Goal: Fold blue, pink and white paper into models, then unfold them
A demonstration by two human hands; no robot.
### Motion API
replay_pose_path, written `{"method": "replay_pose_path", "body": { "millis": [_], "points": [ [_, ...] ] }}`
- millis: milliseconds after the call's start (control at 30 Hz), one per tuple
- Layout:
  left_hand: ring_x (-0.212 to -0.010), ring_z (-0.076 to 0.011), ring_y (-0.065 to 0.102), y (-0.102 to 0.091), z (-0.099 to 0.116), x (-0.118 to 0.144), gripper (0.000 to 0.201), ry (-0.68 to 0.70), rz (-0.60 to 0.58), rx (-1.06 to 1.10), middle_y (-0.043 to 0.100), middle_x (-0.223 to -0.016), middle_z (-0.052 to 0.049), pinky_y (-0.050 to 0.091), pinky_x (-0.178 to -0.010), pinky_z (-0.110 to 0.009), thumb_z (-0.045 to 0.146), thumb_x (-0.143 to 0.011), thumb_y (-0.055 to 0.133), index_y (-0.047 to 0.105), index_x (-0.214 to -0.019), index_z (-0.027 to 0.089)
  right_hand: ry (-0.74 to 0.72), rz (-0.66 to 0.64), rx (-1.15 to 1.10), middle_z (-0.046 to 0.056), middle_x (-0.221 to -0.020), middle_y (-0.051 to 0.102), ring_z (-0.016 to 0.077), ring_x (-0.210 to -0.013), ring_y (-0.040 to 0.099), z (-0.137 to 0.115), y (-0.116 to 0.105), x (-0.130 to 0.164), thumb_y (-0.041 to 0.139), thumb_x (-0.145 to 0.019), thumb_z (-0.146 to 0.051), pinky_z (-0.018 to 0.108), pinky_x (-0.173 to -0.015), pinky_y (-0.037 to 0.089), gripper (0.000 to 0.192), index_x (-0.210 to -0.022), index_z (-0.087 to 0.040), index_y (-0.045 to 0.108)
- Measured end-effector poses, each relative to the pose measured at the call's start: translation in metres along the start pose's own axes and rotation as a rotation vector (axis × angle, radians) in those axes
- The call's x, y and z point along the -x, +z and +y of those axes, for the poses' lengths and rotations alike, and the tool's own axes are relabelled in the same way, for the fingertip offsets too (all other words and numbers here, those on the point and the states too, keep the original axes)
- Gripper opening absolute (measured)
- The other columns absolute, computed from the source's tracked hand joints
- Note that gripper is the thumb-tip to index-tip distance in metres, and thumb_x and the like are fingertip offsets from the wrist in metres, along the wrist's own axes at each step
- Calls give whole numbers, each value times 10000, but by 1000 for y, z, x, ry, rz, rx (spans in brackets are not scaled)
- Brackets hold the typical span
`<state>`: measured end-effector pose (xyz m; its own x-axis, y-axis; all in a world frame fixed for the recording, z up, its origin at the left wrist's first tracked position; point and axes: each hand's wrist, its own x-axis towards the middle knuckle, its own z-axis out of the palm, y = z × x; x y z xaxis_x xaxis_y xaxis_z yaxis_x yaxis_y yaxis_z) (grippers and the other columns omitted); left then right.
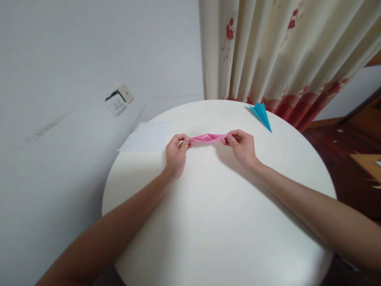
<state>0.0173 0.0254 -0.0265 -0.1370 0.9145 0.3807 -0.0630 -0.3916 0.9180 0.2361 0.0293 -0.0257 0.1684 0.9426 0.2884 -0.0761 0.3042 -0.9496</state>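
A pink folded paper boat stretches between my two hands over the far half of the white round table. My left hand pinches its left tip between thumb and fingers. At the opposite tip, my right hand has the same kind of pinch. A small peaked fold shows in the middle of the boat, between its long sides. Its underside is hidden from me.
White paper sheets lie at the table's left edge. A blue paper plane rests at the back right. Behind stand a patterned curtain and a wall with a socket.
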Motion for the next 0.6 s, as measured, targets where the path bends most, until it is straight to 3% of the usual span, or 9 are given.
{"method": "replay_pose_path", "body": {
  "millis": [300,600],
  "points": [
    [-790,-114,628,1,0,1,138,-25,-10,55,612,-806,1,518,-843,-287,314,-850,666,602,-882,197,-1,1,-28,44,-746,679,158,-708,680,-1,2,1,683,-800,-391,375,-802,593,225,-791,-175,622],
    [-756,-131,649,3,4,2,189,-94,-35,-46,660,-822,-21,540,-779,-289,336,-811,702,624,-885,180,-8,-138,176,60,-812,683,160,-682,662,-10,3,8,595,-881,-462,303,-634,566,294,-893,-170,632]
  ]
}}
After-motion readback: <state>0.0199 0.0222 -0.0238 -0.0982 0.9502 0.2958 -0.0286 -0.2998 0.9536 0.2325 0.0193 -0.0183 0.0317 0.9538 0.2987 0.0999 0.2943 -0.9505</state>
